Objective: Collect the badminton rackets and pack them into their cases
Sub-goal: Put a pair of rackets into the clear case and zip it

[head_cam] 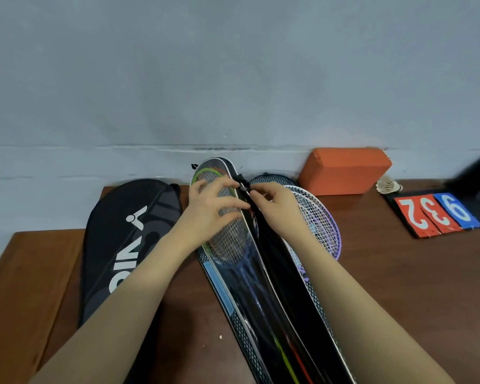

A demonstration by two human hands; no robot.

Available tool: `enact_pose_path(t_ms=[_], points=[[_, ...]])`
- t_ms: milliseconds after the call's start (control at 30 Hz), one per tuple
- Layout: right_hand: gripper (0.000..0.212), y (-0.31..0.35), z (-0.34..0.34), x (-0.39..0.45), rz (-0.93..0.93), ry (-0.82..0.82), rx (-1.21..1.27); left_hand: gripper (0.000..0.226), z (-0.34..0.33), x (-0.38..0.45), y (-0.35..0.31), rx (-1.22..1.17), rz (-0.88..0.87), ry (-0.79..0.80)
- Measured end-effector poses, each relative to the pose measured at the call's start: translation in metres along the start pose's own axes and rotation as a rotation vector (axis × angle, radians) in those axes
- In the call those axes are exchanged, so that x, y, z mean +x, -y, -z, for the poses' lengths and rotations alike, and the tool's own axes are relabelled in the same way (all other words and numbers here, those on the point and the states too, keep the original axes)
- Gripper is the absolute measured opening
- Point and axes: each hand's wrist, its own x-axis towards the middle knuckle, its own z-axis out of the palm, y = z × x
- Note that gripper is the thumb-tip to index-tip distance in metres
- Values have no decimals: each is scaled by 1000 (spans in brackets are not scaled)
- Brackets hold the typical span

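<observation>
Both my hands work the open case (261, 295): left hand (211, 214) presses the racket (227, 231) strings with spread fingers, right hand (275, 206) pinches the zipper pull (242, 186)

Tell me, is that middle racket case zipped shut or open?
Open: the middle racket case gapes, the green-rimmed racket showing inside.
</observation>
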Motion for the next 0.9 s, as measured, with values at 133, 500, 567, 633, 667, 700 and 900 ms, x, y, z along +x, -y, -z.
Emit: enact_pose_path(t_ms=[133, 500, 567, 633, 667, 700, 900], points=[[21, 6, -1, 13, -6, 70, 125, 21, 1, 1, 4, -9, -17, 3], [12, -8, 6, 11, 278, 29, -58, 35, -2, 17, 11, -70, 115, -112], [16, -6, 6, 10, 372, 50, -162, 34, -2, 27, 8, 26, 121, -61], [20, -6, 8, 10, 394, 56, -193, 27, 0, 35, 8, 67, 154, 41], [20, -7, 10, 9, 403, 53, -200, 24, 1, 38, 10, 75, 164, 93], [20, -10, 12, 8, 419, 51, -212, 24, 2, 38, 14, 81, 166, 141], [15, -22, 18, -6, 460, 37, -273, 38, -2, 28, 26, 157, 33, 215]])
